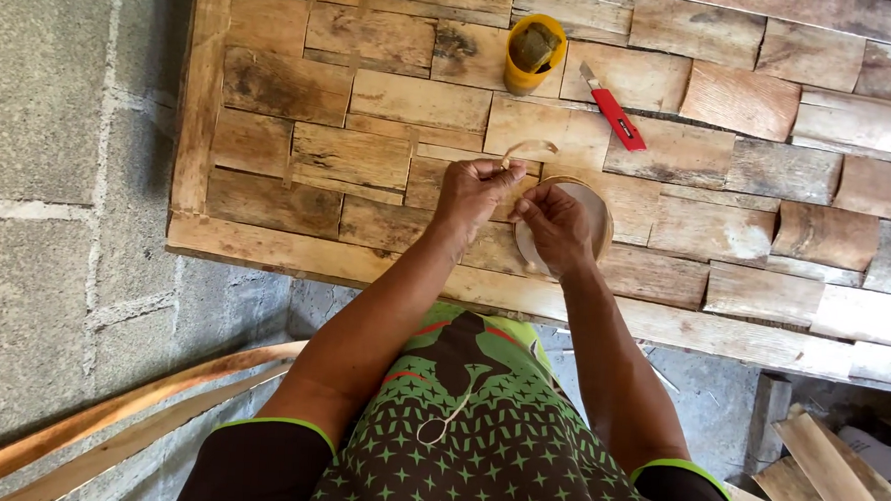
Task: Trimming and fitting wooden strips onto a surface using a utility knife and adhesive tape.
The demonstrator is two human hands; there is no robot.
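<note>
**Strip being worked round a hoop rim**

While the left hand (476,187) pinches the free end of a thin pale strip (530,148), fingers clenched on it, the right hand (557,225) presses down on a round hoop (596,209), fingers curled over its near rim. The hoop lies at frame centre on the patchwork board (371,127); the strip arcs up just above it.

Judgement: the strip wants steady tension and a flat lie on the rim; the right hand should pin the hoop so it cannot rotate.

Surroundings: yellow cup (534,54) at upper centre, something dark inside. Red-handled knife (612,113) just right of it, well apart from the hands. Wood offcuts (826,478) at lower right; curved slats (107,426) at lower left. Nothing obstructs the hands.
</note>
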